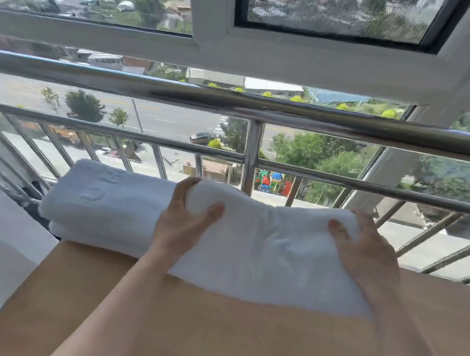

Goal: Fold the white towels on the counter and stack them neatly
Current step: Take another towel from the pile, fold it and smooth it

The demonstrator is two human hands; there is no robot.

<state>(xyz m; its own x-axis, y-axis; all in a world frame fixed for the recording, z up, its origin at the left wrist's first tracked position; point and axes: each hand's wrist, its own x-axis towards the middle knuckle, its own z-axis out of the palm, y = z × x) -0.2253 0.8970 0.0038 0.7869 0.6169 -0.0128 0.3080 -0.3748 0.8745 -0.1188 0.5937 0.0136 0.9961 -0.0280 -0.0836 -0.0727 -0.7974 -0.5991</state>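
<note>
— Gripped at both ends: left hand [181,222] curls round one end of the folded white towel [262,245], right hand [366,252] pinches the other.
— Where is it?
— At the far edge of the wooden counter [182,332], just beside the towel stack [100,202] at left; steel railing [279,106] behind.

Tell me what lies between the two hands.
In the head view, only the white towel spans from the left hand to the right hand, both gripping it.

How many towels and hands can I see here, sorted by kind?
White stacked towels: apparently 2
White held towel: 1
Hands: 2, left hand and right hand
Total: 5
</note>
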